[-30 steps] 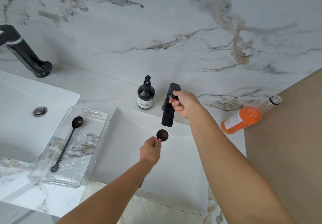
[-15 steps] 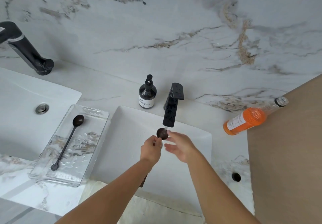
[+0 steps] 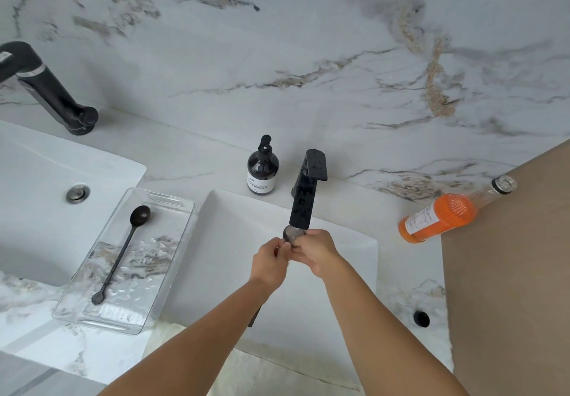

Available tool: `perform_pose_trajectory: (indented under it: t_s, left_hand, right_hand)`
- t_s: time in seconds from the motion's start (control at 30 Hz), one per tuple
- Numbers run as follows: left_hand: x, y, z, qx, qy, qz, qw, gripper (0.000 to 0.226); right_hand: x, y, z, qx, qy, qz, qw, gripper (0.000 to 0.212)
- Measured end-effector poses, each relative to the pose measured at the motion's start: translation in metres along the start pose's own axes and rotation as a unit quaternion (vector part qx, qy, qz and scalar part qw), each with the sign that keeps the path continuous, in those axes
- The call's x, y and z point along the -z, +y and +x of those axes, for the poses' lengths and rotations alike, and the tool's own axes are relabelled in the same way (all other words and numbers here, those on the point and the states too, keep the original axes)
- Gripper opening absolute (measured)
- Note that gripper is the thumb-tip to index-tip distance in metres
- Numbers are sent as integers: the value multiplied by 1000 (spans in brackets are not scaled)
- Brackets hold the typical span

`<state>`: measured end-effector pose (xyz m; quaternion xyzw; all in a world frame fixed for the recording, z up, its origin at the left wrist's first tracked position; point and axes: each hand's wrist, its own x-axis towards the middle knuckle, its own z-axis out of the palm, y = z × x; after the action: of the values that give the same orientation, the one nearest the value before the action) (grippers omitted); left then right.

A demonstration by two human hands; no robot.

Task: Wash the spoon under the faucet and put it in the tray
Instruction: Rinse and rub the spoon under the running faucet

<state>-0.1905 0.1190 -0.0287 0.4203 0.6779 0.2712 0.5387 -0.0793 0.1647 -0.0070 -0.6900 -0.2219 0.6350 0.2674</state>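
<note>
At the far left a black tap (image 3: 46, 90) stands over a white sink (image 3: 37, 198). Next comes a clear tray (image 3: 172, 241) on the table (image 3: 191, 167), with one dark spoon (image 3: 123, 247) lying flat in it. A brown soap bottle (image 3: 263, 167) stands behind.

In the middle, the left hand (image 3: 270, 260) has its fingers (image 3: 279, 246) pinched on the handle of a second spoon (image 3: 292, 234). Its round end sits right under the spout of the faucet (image 3: 303, 198), over the second sink (image 3: 234, 241). The handle end pokes out below the left arm. The right hand (image 3: 314, 252) is just beside it, with its fingers (image 3: 303, 235) curled loosely and touching the spoon's bowl, as if rubbing it. I cannot tell if they grip it. The bowl looks shiny and wet.

To the right, an orange bottle (image 3: 444, 217) lies on its side by a brown panel (image 3: 509, 272).

The wet spoon may be slippery, so it could slide out of the pinch and drop into the sink. Water could bounce off the round bowl and splash the table. On the way left to the tray, drips may fall, and the spoon could knock the one already there.
</note>
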Motion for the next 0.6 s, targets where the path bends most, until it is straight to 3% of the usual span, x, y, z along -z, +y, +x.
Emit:
perform_pose_trajectory:
  t_s: [0.1, 0.23, 0.37, 0.5, 0.53, 0.6]
  left_hand:
    - [-2, 2, 1, 15, 0, -15, 1000, 33]
    - [2, -4, -1, 25, -22, -41, 999, 34]
    - [3, -2, -1, 40, -34, -64, 997, 34]
    - [9, -6, 1, 34, -49, -64, 996, 33]
    - [9, -6, 3, 29, -52, -59, 996, 33]
    - [7, -1, 6, 24, -49, -46, 997, 34]
  right_hand:
    - [-2, 0, 3, 27, 57, -84, 994, 13]
    - [0, -5, 1, 0, -24, -56, 998, 20]
    - [-3, 0, 3, 53, 84, -195, 976, 19]
    - [2, -5, 3, 20, -61, -79, 995, 16]
    - [3, -6, 3, 26, -63, -70, 995, 18]
    - [3, -6, 3, 55, 8, -126, 990, 7]
